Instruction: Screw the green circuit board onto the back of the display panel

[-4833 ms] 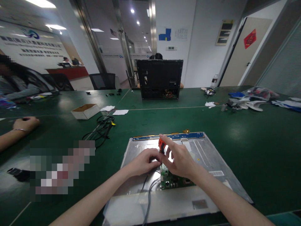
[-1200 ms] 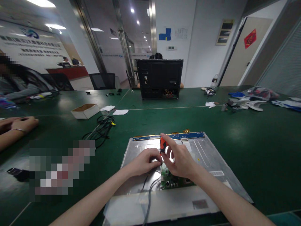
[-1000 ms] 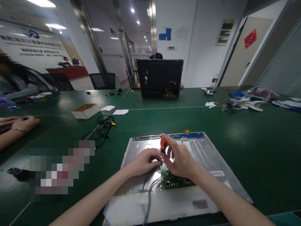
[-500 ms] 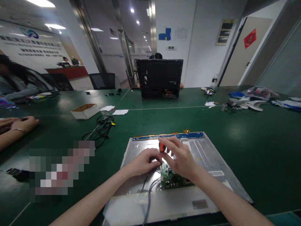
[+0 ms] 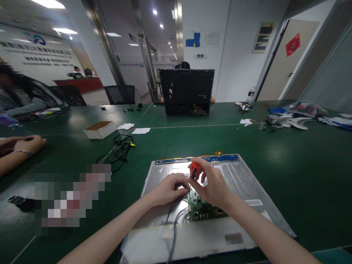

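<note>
A metal-backed display panel (image 5: 154, 216) lies flat in front of me, with a green circuit board (image 5: 202, 211) on its middle. My right hand (image 5: 214, 183) grips the orange and black handle of a screwdriver (image 5: 194, 170), held upright with the shaft pointing down at the board's upper left corner. Beside the shaft, my left hand (image 5: 172, 189) has its fingertips pinched together at that corner; what they hold is hidden. A grey cable (image 5: 174, 234) runs from the board's left side over the panel's near edge. Along the far edge is a blue circuit strip (image 5: 225, 158).
Black cables (image 5: 121, 148) lie coiled left of the panel, near a white open box (image 5: 99, 130). A black monitor housing (image 5: 187, 91) stands across the green table. Another person's hands (image 5: 27, 145) rest at far left. Tools and bags (image 5: 305, 108) sit at far right.
The screwdriver's handle has tilted slightly to the right and turned in my right hand, whose fingers have shifted. My left hand stays where it was.
</note>
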Available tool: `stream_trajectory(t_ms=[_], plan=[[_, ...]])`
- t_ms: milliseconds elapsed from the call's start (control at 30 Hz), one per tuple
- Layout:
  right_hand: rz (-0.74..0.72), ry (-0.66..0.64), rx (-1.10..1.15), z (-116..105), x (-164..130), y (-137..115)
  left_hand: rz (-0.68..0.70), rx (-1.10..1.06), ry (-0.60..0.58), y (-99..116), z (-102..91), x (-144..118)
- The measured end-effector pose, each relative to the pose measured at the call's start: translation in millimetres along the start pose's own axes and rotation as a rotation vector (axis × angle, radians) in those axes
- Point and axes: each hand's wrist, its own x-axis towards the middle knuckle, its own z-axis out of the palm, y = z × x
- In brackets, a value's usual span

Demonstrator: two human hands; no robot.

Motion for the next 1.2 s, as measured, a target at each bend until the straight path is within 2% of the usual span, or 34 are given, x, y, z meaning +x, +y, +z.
stream_trajectory(t_ms=[167, 333, 967, 1200], plan=[[-0.026, 0.012, 0.003, -0.7, 2.7, -0.6, 0.016, -0.007, 0.015, 1.8, -0.4, 0.3], [0.020, 0.020, -0.005, -1.7, 3.5, -2.6, 0.025, -0.006, 0.039, 3.2, 0.0, -0.2], [0.021, -0.048, 0.037, -3.4, 3.5, -3.7, 0.012, 0.017, -0.010, 3.7, -0.9, 0.2], [-0.019, 0.001, 0.028, -1.6, 3.4, -2.8, 0.020, 0.000, 0.021, 3.6, -1.2, -0.4]])
